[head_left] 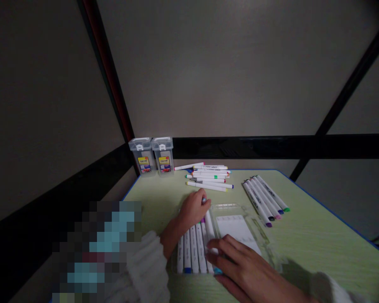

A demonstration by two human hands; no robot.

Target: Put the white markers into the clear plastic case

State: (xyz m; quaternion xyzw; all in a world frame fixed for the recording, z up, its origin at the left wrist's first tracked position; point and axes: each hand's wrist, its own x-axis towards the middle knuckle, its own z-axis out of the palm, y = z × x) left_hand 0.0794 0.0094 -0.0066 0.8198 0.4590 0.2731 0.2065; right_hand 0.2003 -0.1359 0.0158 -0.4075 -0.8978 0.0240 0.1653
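Note:
A clear plastic case (pixel 229 207) lies unfolded near the table's front, with several white markers (pixel 194 248) side by side in its left half. My left hand (pixel 192 208) is closed at the far end of a white marker with light blue ends (pixel 210 227), at the right of that row. At the marker's near end is my right hand (pixel 240 265), its fingers bent over the barrel and its thumb by the blue end. Parts of the marker and of the case are hidden under my hands.
A loose pile of markers (pixel 211 176) lies at the back. Two clear lidded boxes (pixel 144 155) with labels stand at the back left. On the right, several markers (pixel 263 198) lie in a slanted group. Walls close in the table (pixel 316 227) behind and at left.

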